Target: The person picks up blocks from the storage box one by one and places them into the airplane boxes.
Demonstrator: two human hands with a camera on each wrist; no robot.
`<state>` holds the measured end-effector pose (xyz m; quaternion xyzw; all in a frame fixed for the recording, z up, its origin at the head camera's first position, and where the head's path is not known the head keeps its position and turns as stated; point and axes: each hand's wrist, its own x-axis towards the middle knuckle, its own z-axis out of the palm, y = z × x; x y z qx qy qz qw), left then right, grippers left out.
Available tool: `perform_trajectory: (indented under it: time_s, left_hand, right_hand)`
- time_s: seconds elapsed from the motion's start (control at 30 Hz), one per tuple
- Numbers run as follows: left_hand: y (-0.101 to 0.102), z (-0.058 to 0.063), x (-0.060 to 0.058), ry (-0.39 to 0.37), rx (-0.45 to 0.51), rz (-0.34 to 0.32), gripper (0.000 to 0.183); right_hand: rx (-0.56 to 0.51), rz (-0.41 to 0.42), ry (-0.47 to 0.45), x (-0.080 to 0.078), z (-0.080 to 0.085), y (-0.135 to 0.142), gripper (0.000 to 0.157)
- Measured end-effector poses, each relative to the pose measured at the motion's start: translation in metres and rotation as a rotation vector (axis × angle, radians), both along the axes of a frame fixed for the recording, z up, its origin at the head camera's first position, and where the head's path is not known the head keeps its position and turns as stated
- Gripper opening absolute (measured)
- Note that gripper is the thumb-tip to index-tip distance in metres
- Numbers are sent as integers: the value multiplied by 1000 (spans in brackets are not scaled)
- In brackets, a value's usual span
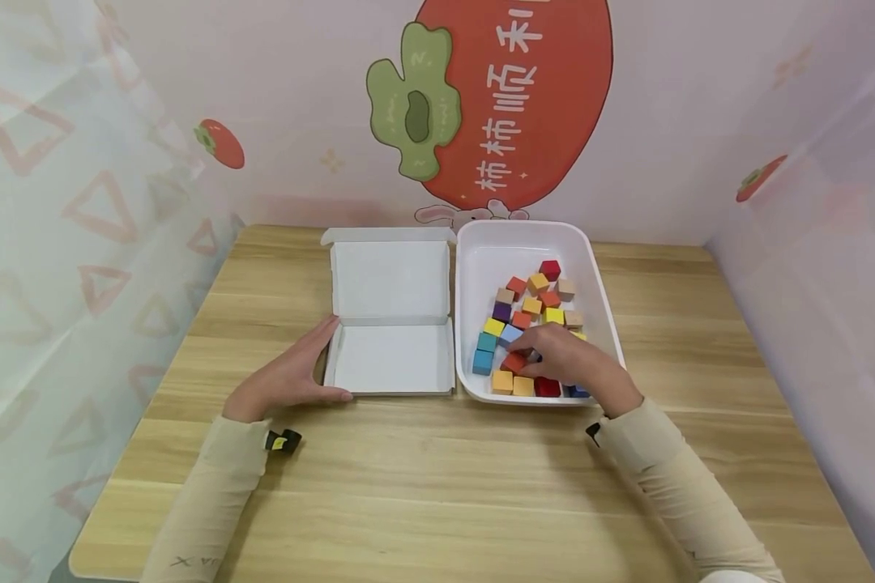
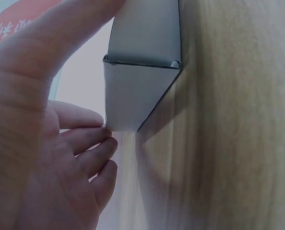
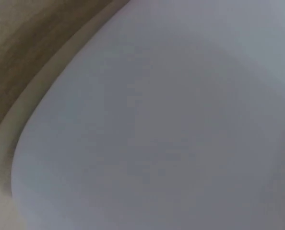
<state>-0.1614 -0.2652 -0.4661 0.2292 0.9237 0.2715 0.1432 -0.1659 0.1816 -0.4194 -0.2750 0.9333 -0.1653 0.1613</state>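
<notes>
An opened white cardboard box (image 1: 392, 358) lies on the table with its lid (image 1: 391, 279) folded back. My left hand (image 1: 292, 374) rests against the box's left side, its thumb along the front edge and its fingers spread toward the hinge. In the left wrist view, the fingertips (image 2: 104, 139) touch near a corner of the box (image 2: 128, 93). To the right, my right hand (image 1: 565, 356) reaches into a white plastic tray (image 1: 484, 243) and pinches an orange-red wooden cube (image 1: 514, 363) between thumb and fingers. The right wrist view shows mostly the blurred tray wall (image 3: 152, 124); the hand is hidden there.
Several coloured wooden cubes lie around the right hand in the tray, among them a light blue cube (image 1: 510, 336), a blue cube (image 1: 483, 362) and a yellow-orange cube (image 1: 502, 381). The tray stands right beside the box on the wooden table (image 1: 423, 486). Printed walls enclose the table.
</notes>
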Motion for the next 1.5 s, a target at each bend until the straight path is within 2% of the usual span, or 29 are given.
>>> perform_trajectory:
  time_s: [0.27, 0.43, 0.5, 0.77, 0.83, 0.97, 1.17, 1.3, 1.5]
  left_hand:
    - [0, 2, 2, 6, -1, 12, 132]
    - [-1, 1, 2, 18, -5, 11, 132]
    - [-2, 0, 2, 20, -9, 4, 132]
    - [-1, 3, 4, 15, -17, -5, 131]
    - [-1, 3, 4, 17, -14, 0, 131]
    - [-1, 2, 5, 27, -17, 10, 130]
    - [-1, -1, 3, 21, -13, 14, 131]
    - [-1, -2, 3, 18, 10, 13, 131]
    - [-1, -3, 4, 31, 42, 10, 128]
  right_hand:
    - [60, -55, 3, 0, 3, -1, 40]
    - [61, -107, 20, 1, 18, -6, 37]
    - [48, -102, 44, 2, 27, -11, 37]
    - [-49, -12, 198, 6, 64, -49, 35]
    - [-73, -7, 207, 5, 69, -62, 34]
    - [-108, -12, 168, 1, 75, -89, 35]
    - [-114, -16, 156, -2, 75, -134, 30]
    - [-129, 12, 188, -4, 70, -165, 25]
    - [-95, -13, 212, -8, 57, -209, 20]
